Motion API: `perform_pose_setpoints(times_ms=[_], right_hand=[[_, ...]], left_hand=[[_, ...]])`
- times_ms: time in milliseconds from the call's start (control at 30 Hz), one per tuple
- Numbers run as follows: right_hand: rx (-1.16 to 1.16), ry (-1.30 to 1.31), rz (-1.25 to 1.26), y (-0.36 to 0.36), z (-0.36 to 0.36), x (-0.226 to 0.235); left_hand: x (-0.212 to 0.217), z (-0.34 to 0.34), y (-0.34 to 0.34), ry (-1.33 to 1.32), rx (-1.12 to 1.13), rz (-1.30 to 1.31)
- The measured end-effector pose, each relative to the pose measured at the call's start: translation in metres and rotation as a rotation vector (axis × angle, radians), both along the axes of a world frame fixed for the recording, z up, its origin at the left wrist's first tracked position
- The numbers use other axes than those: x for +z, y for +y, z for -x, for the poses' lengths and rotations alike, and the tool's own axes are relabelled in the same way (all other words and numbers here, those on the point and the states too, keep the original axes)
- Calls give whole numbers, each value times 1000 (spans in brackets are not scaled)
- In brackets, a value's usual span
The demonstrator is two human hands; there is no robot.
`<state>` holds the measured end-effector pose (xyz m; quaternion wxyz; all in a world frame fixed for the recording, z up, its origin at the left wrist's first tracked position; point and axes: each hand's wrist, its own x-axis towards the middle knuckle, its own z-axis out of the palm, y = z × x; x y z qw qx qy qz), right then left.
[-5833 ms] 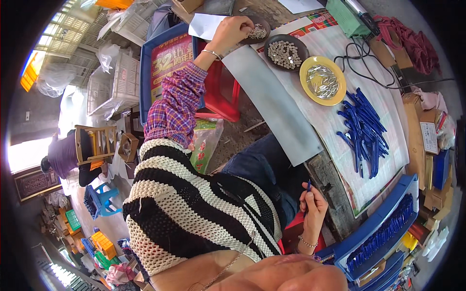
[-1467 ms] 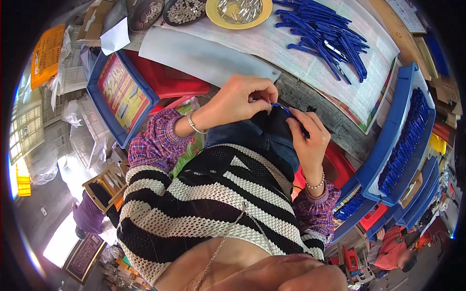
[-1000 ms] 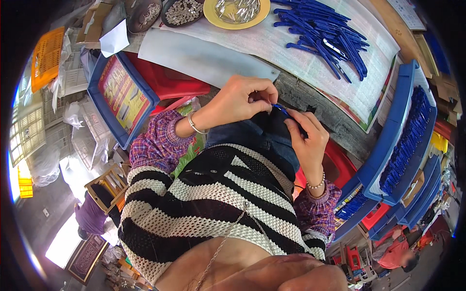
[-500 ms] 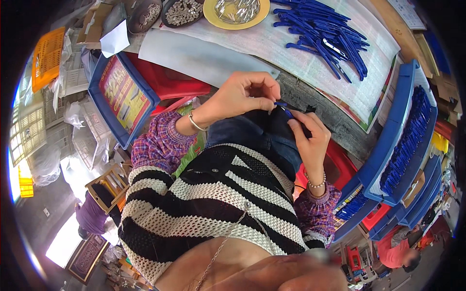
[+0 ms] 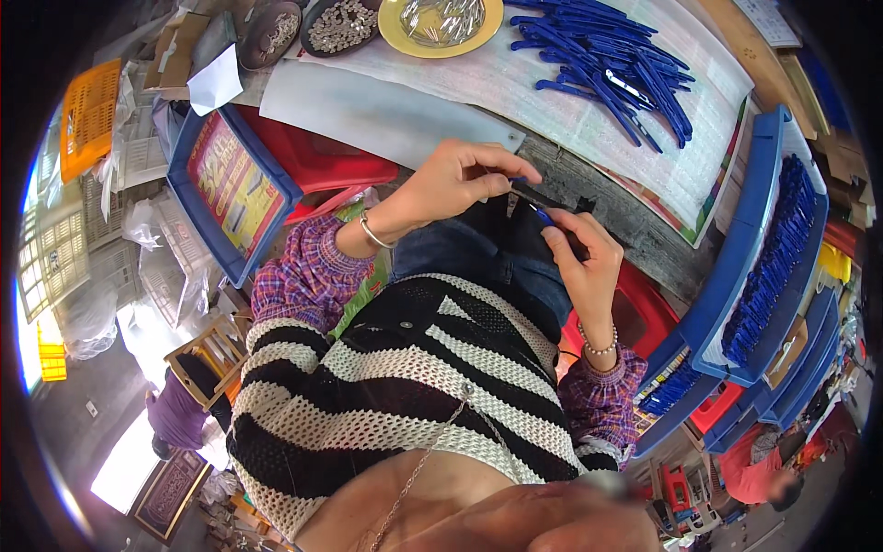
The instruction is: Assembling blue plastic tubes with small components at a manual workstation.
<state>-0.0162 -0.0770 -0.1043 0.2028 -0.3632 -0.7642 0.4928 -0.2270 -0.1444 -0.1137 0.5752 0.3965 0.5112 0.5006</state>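
Note:
Over my lap, my left hand [image 5: 471,177] pinches a small blue piece [image 5: 521,179] between thumb and fingertips. To its right, my right hand [image 5: 586,250] grips a slim blue pen-shaped stick [image 5: 542,216] with a silvery tip pointing up and left. A short gap separates the two parts. Much of the stick is hidden by my right fingers. On the table beyond lies a heap of long slim blue sticks [image 5: 612,69], with one silvery white piece [image 5: 628,88] among them. Left of that heap sits a yellow bowl [image 5: 390,28] of thin shiny metal parts.
Two dark dishes, one with small metal pieces [image 5: 342,26], stand at the far left. A blue tray [image 5: 708,327] full of blue sticks is on the right. An upright blue bin [image 5: 184,152] is beside a red stool [image 5: 340,166]. Other people are in the background.
My hands have drawn slightly apart. The small blue piece in my left hand has separated from the stick in my right, and the stick's silvery tip now shows.

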Motion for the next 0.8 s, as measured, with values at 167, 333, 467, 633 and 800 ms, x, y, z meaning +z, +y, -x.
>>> perform_pose_setpoints(times_ms=[167, 333, 467, 633, 800], right_hand=[[1, 8, 3, 0, -1, 0], [-34, 4, 88, -3, -1, 2], [-34, 7, 89, -5, -1, 2], [-20, -7, 110, -6, 0, 2], [-30, 34, -9, -2, -3, 4]], left_hand=[[2, -1, 1, -136, 22, 62], [9, -2, 3, -230, 95, 111], [7, -2, 3, -230, 118, 102], [9, -3, 0, -133, 146, 124], [10, -7, 8, -120, 134, 124]])
